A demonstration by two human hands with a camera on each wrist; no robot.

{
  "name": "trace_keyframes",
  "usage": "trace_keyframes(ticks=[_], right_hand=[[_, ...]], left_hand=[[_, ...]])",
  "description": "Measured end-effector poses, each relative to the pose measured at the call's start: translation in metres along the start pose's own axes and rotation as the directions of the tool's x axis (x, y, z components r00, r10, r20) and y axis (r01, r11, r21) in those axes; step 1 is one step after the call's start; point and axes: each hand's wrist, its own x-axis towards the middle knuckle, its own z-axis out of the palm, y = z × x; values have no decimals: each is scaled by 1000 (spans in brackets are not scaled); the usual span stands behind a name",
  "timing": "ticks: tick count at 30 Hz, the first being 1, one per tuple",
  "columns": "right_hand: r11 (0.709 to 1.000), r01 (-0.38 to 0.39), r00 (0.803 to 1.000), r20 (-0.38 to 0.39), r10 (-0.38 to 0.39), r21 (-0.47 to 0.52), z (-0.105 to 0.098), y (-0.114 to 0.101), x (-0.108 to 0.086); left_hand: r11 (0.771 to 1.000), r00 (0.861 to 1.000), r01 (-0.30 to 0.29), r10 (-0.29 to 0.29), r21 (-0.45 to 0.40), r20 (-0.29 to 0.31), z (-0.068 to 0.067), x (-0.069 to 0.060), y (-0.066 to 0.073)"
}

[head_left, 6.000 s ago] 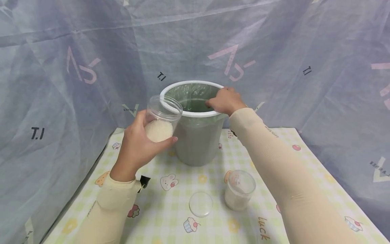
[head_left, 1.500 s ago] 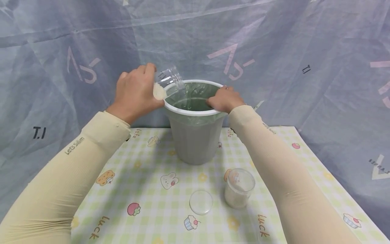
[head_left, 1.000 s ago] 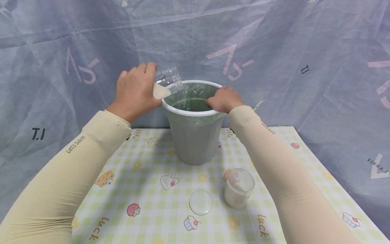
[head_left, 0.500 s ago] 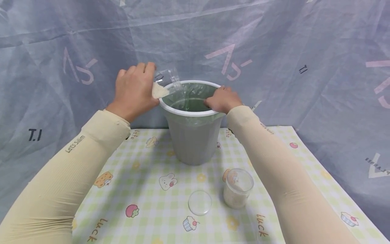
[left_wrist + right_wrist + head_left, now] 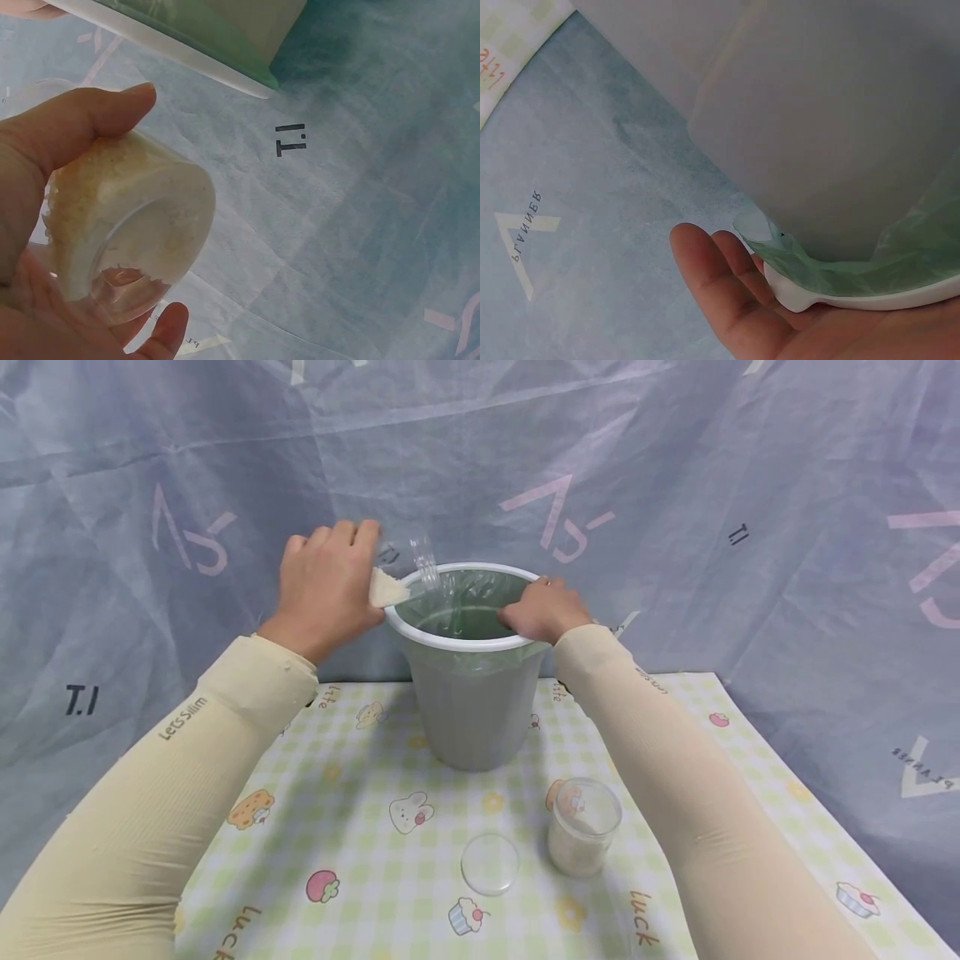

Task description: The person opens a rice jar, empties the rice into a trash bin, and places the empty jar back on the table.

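My left hand (image 5: 326, 589) grips a clear plastic jar (image 5: 425, 562) by its base end, thumb below and fingers over the top. The jar is tipped sideways, its threaded mouth over the left rim of a grey trash can (image 5: 476, 710). White rice-like grains (image 5: 387, 589) lie in its bottom end; I see none falling. In the left wrist view, the jar's base (image 5: 157, 217) faces the camera, thumb and fingers around it. My right hand (image 5: 546, 610) holds the can's white rim (image 5: 465, 645) at the right. The right wrist view shows its fingers (image 5: 727, 300) outside the rim.
A green plastic liner (image 5: 480, 593) lines the can and folds over its rim. On the checked tablecloth (image 5: 360, 860) stand a second clear jar (image 5: 581, 831) with pale contents and, beside it, a round clear lid (image 5: 489, 864). A grey-blue curtain (image 5: 675, 468) hangs behind.
Since six seconds ago, my left hand has raised the jar and tipped it from nearly upright to sideways over the can's rim. Over the last second it barely shifts. My right hand stays at the rim.
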Motion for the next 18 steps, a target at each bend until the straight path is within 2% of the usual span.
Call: trace_keyframes(ticks=[6,18], right_hand=[[1000,-4,1000,5,4,10,0,-1,1],[1000,7,1000,10,-7,12,-1,-2,1]], left_hand=[[1000,1000,-18,19,5,-26,2,1,-1],[998,998,-45,46,45,-37,2,4,-2]])
